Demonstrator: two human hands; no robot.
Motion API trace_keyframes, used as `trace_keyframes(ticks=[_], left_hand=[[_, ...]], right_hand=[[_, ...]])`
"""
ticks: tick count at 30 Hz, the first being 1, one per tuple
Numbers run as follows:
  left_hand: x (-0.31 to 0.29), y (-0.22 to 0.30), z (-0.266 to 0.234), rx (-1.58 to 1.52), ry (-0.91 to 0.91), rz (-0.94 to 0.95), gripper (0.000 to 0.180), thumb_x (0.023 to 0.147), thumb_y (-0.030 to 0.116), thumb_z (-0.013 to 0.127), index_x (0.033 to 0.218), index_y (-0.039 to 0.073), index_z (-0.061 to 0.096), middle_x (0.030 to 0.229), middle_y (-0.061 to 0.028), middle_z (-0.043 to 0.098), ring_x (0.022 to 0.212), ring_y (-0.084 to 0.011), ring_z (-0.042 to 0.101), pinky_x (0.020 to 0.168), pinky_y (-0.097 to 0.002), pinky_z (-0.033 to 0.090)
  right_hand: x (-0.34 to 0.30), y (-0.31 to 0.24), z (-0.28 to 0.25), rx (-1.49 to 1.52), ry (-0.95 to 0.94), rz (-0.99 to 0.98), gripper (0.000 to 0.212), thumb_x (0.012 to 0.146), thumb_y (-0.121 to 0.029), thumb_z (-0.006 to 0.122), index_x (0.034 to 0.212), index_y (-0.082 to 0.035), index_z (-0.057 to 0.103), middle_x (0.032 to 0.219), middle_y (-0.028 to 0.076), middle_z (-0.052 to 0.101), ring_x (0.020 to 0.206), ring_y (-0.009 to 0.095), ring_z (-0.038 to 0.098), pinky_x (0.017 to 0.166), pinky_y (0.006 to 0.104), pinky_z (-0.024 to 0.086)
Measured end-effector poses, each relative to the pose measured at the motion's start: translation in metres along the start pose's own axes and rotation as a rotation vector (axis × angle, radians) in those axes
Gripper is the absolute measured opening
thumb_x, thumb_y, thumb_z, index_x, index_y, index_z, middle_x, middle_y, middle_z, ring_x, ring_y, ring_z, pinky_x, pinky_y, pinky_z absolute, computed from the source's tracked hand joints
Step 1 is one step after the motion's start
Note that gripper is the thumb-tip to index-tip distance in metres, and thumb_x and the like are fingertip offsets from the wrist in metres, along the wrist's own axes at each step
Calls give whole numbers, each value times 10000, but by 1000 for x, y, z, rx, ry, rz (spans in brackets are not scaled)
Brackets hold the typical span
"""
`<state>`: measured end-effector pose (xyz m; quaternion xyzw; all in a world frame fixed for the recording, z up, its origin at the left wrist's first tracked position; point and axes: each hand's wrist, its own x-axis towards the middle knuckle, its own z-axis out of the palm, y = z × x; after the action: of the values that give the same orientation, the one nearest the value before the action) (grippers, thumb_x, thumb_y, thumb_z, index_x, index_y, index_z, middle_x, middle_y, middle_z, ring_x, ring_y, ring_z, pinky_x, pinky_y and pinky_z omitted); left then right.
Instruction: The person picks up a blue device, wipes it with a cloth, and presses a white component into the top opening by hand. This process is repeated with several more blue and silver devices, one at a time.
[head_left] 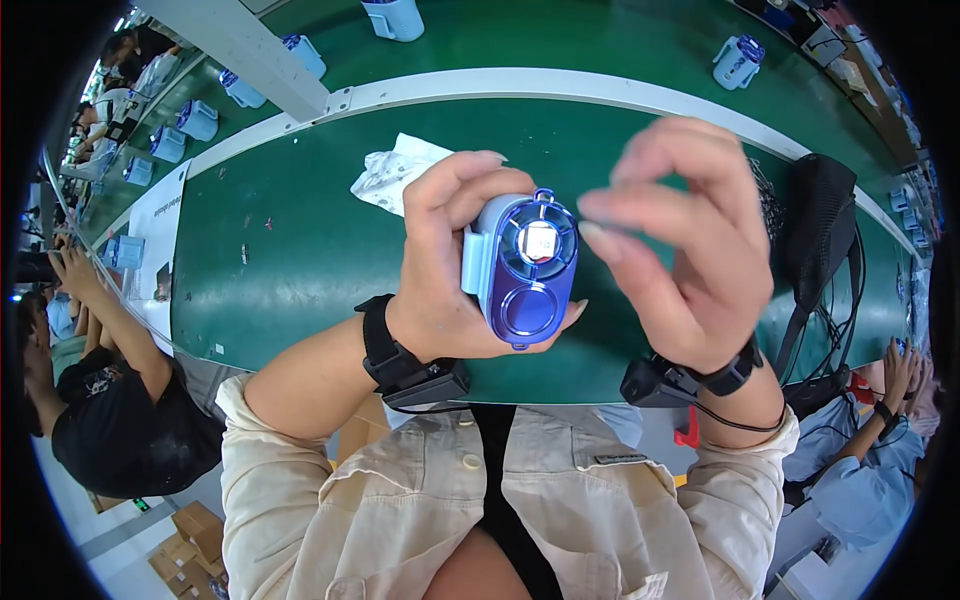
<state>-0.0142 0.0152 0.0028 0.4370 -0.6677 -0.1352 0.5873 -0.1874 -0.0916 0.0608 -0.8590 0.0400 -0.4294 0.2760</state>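
Observation:
My left hand (pixel 440 265) is wrapped round a light-blue handled device (pixel 478 265), held above the green bench. The device's shiny blue-purple front faces up: it has a round spoked opening with a white square (pixel 540 241) at its centre, and a smooth round disc below. Small loops stick out at both ends. Just right of the device hovers my right hand (pixel 690 245), slightly blurred, its fingers bent and thumb and fingertips a little apart. Nothing shows between them, and they do not touch the device. Both wrists wear black straps with small modules.
A crumpled white wrapper (pixel 398 172) lies on the green bench (pixel 310 240) behind my left hand. At right are a black bag (pixel 818 225) and cables. Past a white rail (pixel 450 82) stand several similar devices (pixel 740 62). People work at both sides.

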Motion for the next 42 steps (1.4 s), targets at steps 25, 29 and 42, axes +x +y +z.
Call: trace_keyframes(ticks=[25, 29, 42], left_hand=[[-2, -10, 6, 176, 41, 49, 990, 610, 177, 902, 1322, -15, 241, 1133, -180, 523, 944, -233, 628, 775, -327, 521], [-2, -10, 6, 179, 33, 58, 986, 607, 177, 903, 1321, -16, 251, 1151, -178, 503, 953, -241, 629, 782, -330, 523], [-3, -11, 6, 205, 17, 53, 973, 609, 180, 898, 1316, -23, 260, 1169, -176, 480, 957, -251, 629, 794, -328, 518]], right_hand=[[1, -10, 15, -297, 5, -75, 306, 592, -60, 776, 890, -31, 710, 842, 62, 587, 769, 261, 514, 649, 345, 439], [3, -11, 11, -273, -19, -71, 299, 594, -60, 775, 883, -27, 708, 836, 64, 589, 760, 259, 520, 641, 345, 439], [2, -4, 13, -235, -36, -97, 266, 625, -30, 773, 879, -12, 694, 816, 74, 592, 725, 255, 524, 612, 339, 437]])
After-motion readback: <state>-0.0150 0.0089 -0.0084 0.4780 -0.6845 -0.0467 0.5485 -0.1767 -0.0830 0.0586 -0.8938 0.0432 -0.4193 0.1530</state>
